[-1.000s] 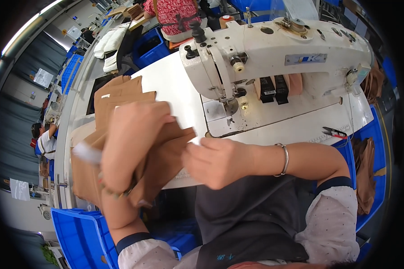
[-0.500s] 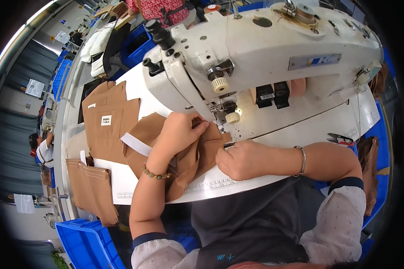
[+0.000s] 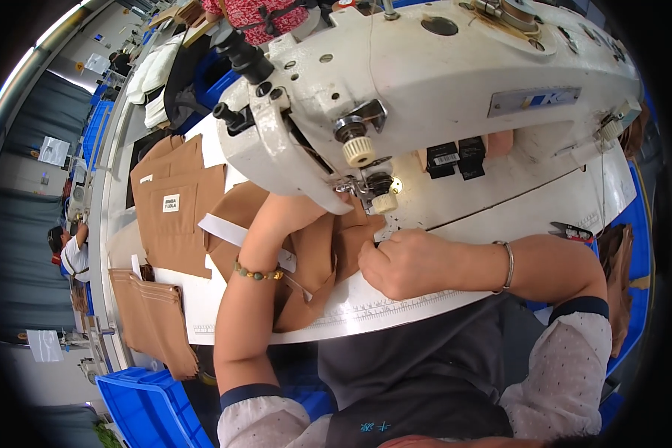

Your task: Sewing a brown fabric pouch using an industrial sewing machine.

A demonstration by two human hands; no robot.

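Brown fabric piece (image 3: 313, 250) lies bunched on the white sewing table (image 3: 396, 299), its far edge at the needle area of the white sewing machine (image 3: 306, 97). A white strip (image 3: 222, 230) crosses its left part, and a small white tag (image 3: 287, 260) shows in the folds. My left hand (image 3: 299, 213) rests over this fabric and reaches behind the machine head, which hides its fingers. Beside the fabric's right edge, my right hand (image 3: 399, 263) is closed with curled fingers. A small dark bit shows at its fingertips; what it grips is hidden.
Flat brown panels (image 3: 190, 194) and a stitched brown stack (image 3: 153, 317) lie to the left. Black labels (image 3: 455, 158) sit under the machine arm. Thread snips (image 3: 573, 231) lie at the right. Blue bins (image 3: 153, 407) stand below the table.
My left hand has slid farther behind the machine head, so its fingers no longer show. The small white tag has come into sight. My right hand stays nearly where it was.
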